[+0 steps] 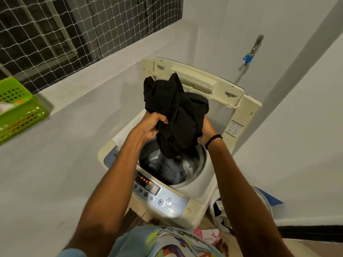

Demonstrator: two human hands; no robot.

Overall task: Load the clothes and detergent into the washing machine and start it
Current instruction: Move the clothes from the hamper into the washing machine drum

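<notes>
Hands — crumpled black cloth over steel drum

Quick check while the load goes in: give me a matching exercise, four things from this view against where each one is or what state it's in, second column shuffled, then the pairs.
Things:
1. black garment
2. washing machine lid
3. green basket
4. grey clothing

Place or state:
A. on the ledge at the left
B. lying in the drum
C. bunched in both hands above the drum opening
D. raised open at the back

Pairs: 1-C, 2-D, 3-A, 4-B

The left hand and the right hand both grip the black garment.
</notes>
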